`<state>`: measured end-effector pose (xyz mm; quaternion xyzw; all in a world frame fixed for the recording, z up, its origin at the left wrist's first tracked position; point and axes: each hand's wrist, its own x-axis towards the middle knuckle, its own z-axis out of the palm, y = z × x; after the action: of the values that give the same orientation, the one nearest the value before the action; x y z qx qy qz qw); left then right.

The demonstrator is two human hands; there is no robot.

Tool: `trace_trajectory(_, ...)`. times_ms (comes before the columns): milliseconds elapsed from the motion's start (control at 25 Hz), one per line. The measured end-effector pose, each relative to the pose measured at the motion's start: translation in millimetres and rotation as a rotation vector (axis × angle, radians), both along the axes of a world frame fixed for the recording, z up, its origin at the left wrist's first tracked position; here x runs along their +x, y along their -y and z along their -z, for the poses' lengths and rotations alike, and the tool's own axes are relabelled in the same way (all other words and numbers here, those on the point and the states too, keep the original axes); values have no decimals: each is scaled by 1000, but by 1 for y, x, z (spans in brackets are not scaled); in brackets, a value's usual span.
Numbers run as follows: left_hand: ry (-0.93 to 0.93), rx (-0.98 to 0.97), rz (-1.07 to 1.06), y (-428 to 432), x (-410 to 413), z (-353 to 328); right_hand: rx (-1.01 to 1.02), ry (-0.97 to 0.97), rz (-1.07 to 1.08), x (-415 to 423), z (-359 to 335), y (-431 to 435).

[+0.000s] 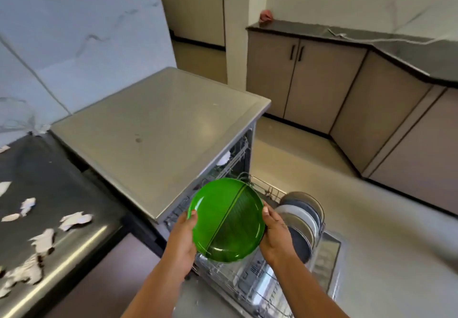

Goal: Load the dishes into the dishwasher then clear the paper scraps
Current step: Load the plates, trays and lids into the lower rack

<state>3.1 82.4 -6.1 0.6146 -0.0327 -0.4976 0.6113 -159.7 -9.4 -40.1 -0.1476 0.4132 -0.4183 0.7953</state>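
Both hands hold a round green plate (226, 219) with a leaf pattern, tilted toward me above the dishwasher's pulled-out lower rack (250, 285). My left hand (182, 241) grips its left rim and my right hand (275, 236) grips its right rim. Several grey, white and dark plates (301, 221) stand upright in the rack's right side. The dishwasher (158, 129) has a flat steel top and its door is open. Several torn white paper scraps (74, 220) lie on the dark counter (62, 188) at the left.
A wire upper rack (235, 156) shows inside the dishwasher opening. Beige cabinets (309, 82) under a dark countertop run along the right wall, with a pink cloth (265, 16) at its far end. Pale floor (384, 243) lies to the right of the rack.
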Motion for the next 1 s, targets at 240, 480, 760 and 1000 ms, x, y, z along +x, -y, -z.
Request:
trace_trajectory(240,-38,342,257,29,-36,97,187,-138,182,-61,86,-14)
trace_trajectory(480,-94,491,321,50,-83,193,306,-345,252,-104,189,-21)
trace_trajectory(760,19,508,471,85,-111,291,414,-362,353,-128,270,0)
trace_trajectory(1000,204,465,731,139,-110,368,343,-504,426,-141,307,42)
